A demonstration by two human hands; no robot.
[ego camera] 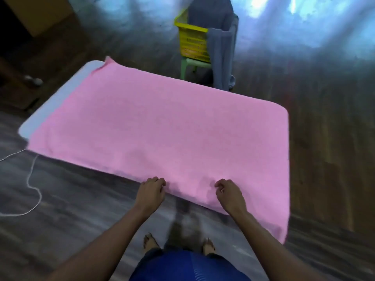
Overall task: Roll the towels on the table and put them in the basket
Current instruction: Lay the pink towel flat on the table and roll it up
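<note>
Left hand (153, 189) and right hand (229, 192) sit, fingers curled, at the near edge of the pink towel (162, 122) spread flat over the white table (60, 94) mid-frame, though blur hides any grip, while the yellow basket (192, 41) stands at upper centre.

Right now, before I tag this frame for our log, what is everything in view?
pink towel: 1, pink, spread over the table
table: 1, white, bare strip at left
basket: 1, yellow, on the stool beyond the table
stool: 1, pale green, under the basket
grey-blue cloth: count unclear, heaped in and hanging over the basket
cord: 1, white, floor at left
feet: 2, bare, on the floor
left hand: 1, at towel's near edge, fingers curled
right hand: 1, on towel's near edge, fingers curled
</note>
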